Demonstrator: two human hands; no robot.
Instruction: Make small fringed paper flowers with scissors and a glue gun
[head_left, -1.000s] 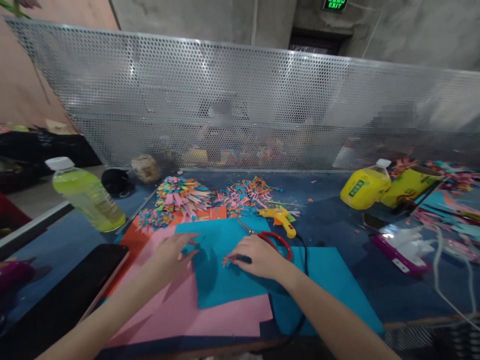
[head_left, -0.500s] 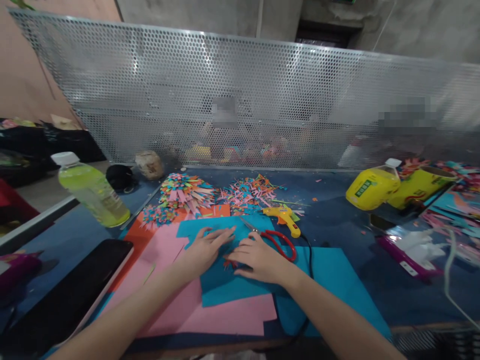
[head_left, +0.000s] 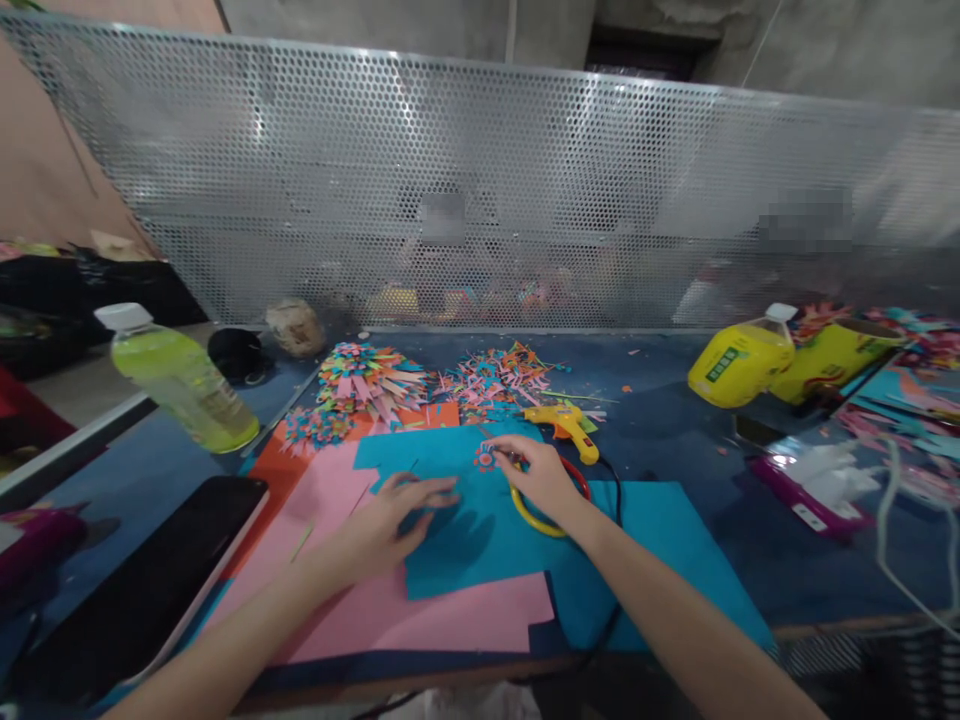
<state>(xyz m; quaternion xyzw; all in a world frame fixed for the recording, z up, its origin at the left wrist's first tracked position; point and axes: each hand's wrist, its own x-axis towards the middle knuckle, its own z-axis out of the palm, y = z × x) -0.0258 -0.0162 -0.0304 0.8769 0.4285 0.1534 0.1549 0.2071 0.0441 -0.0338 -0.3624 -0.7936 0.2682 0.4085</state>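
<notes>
My right hand (head_left: pixel 541 478) is closed, pinching the edge of a small blue-and-red paper flower (head_left: pixel 484 459) over the blue paper (head_left: pixel 465 560). A red loop (head_left: pixel 579 480) and a yellow loop (head_left: pixel 541 524) show beside and below that hand. They look like the handles of a pair of scissors, mostly hidden by the hand. My left hand (head_left: pixel 401 510) is open and empty, fingers apart, above the left part of the blue paper. Beyond the right hand lies a yellow glue gun (head_left: pixel 574 430), its black cord running toward me.
Pink paper (head_left: pixel 450 620) lies under the blue sheet. Behind are a fringed paper cone (head_left: pixel 375 380) and a pile of paper strips (head_left: pixel 502 380). A phone (head_left: pixel 142 590) and a green drink bottle (head_left: pixel 184 385) are left; a yellow bottle (head_left: pixel 739 365) and purple tissue pack (head_left: pixel 810 500) right.
My right hand has moved up and now pinches the paper flower, which was mostly hidden under the hands. My left hand has drawn back toward me. A yellow loop has come into view.
</notes>
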